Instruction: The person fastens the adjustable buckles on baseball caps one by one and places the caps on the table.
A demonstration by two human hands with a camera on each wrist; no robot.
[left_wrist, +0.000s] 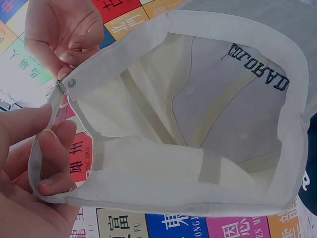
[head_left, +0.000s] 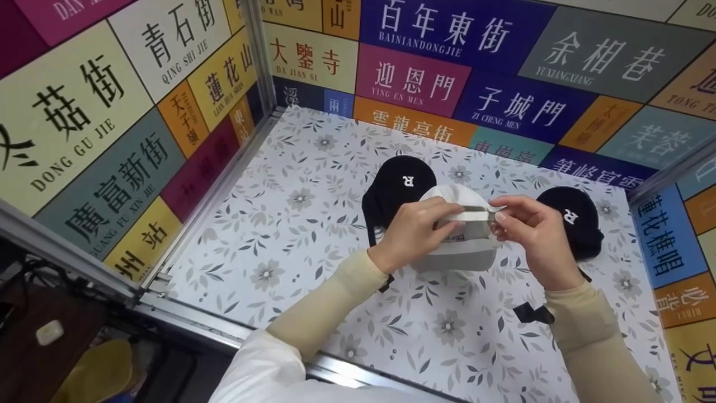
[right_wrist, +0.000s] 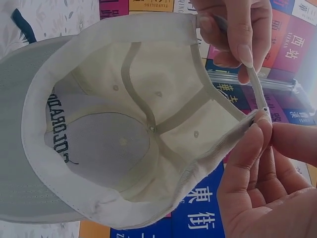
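Observation:
A white baseball cap (head_left: 456,195) with a grey brim (head_left: 456,261) is held between both hands, its hollow inside and dark lettering (left_wrist: 257,67) showing in the wrist views. My left hand (head_left: 413,230) grips the narrow back strap (left_wrist: 34,163), with fingers passing through the loop. My right hand (head_left: 531,232) pinches the place where the strap meets the cap's back edge, thumb against fingertips. Close by that pinch sits a small round snap (left_wrist: 72,83). Behind the left hand lies a black cap (head_left: 397,176) with a white letter.
Another black cap (head_left: 570,215) lies beyond the right hand, partly covered by it. The tabletop (head_left: 302,246) has a leaf and flower pattern. Colourful sign-printed walls (head_left: 425,78) rise at the back and sides, and a metal rail (head_left: 196,310) edges the front.

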